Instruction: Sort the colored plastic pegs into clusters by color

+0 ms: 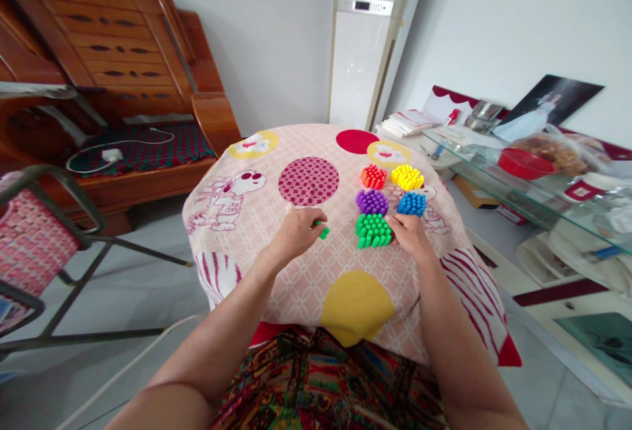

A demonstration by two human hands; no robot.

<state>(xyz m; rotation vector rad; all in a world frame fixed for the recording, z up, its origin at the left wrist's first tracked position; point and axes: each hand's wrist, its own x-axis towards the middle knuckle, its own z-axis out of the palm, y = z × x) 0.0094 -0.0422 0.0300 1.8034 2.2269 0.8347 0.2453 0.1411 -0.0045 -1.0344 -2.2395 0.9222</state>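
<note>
From where I stand, the largest item is the wooden bench [113, 48], against the wall to the person's left. The table, draped in a patterned tablecloth [301, 278], occupies the center, directly before the person. To its right is a glass shelf [536, 199] carrying a red bowl [526, 162] among other articles. A tall white unit [358, 61] stands upright beyond the table's far edge. A metal-framed chair [37, 232] is positioned at the near left, apart from the table.

Five color-sorted groups of small pieces rest on the right half of the cloth. Nearest the person: the green group [374, 230]. Directly behind it: the purple group [372, 201], with the blue group [411, 203] to its right. Rear row: the red group [374, 176] at left, the yellow group [407, 176] at right.

Right hand [409, 231]: positioned at the right edge of the green group, just in front of the blue; fingers bent. I cannot tell whether it grasps a piece. Left hand [302, 227]: pinched, fingertips closed on small green material [324, 233], left of the green group and apart from it.
</note>
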